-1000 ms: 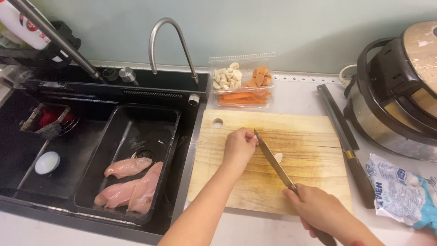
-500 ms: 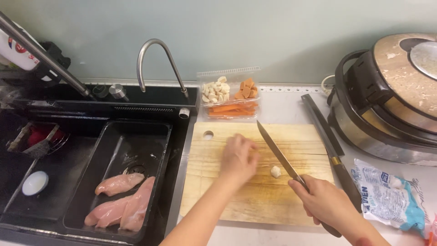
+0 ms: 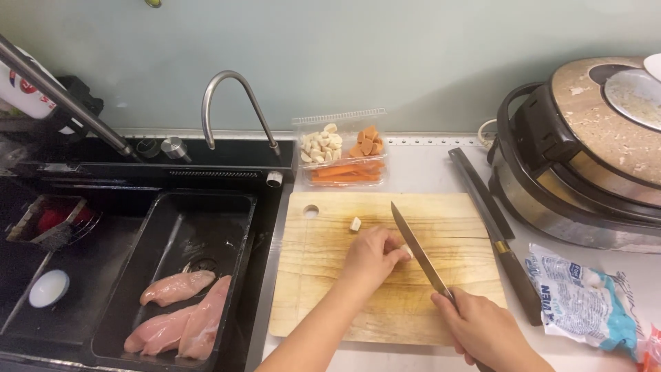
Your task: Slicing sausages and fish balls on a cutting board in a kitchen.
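Head view: raw chicken pieces (image 3: 180, 313) lie in a black sink tray (image 3: 237, 207). On the wooden cutting board (image 3: 330, 303), bare near its left edge, the left hand (image 3: 372, 258) pinches a small pale garlic clove (image 3: 408, 251); the right hand (image 3: 482, 331) grips a knife (image 3: 416, 251) touching it.

Even bright overhead light, soft short shadows under hands, mild glare on cooker lid (image 3: 613, 131) far right, black sink (image 3: 138, 227) left reads dim, sharp focus, slight edge distortion.
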